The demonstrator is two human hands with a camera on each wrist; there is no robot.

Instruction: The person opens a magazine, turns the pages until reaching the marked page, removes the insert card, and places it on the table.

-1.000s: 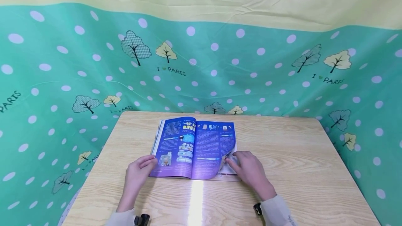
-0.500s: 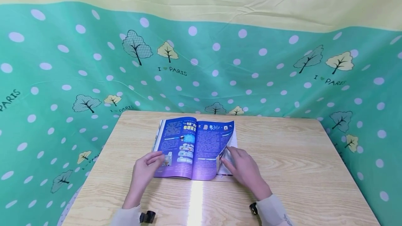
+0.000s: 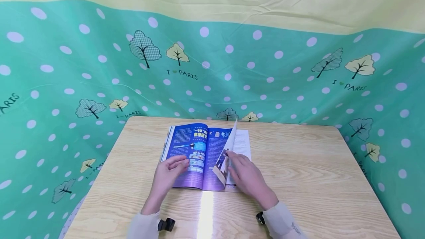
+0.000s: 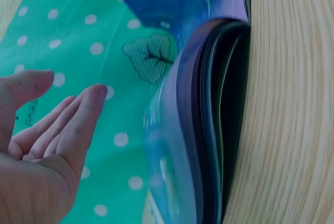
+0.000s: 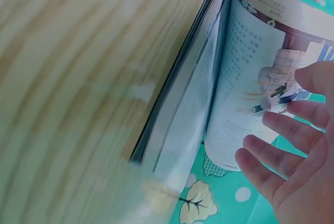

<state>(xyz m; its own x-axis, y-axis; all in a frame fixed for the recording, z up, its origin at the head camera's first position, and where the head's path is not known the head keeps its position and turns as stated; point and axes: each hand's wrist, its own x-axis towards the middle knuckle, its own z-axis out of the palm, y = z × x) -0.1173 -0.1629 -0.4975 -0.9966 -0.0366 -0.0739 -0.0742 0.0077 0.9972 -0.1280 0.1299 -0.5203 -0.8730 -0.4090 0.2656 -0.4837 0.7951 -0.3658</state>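
A magazine (image 3: 182,143) lies spread on the wooden table, its facing pages blue and purple. One right-hand page (image 3: 221,163) stands raised and curled leftward, showing a picture on its reverse. My right hand (image 3: 248,177) is behind this page, fingers extended against its reverse side. In the right wrist view, the fingers of that hand (image 5: 292,156) are spread beside the printed page (image 5: 250,78). Over the lower left page hovers my left hand (image 3: 168,175). The left wrist view has this hand (image 4: 55,145) holding nothing, thumb apart from the fingers, beside the thick page stack (image 4: 203,114).
The light wooden table (image 3: 299,172) extends around the magazine on all sides. Behind it hangs a green curtain (image 3: 232,69) with white dots and printed trees. A bright light reflection lies on the table in front of the magazine.
My right hand has moved left, and the right-hand page has gone from a lifted lower corner to standing nearly upright. My left hand has left the magazine's left edge and shifted right over the left page.
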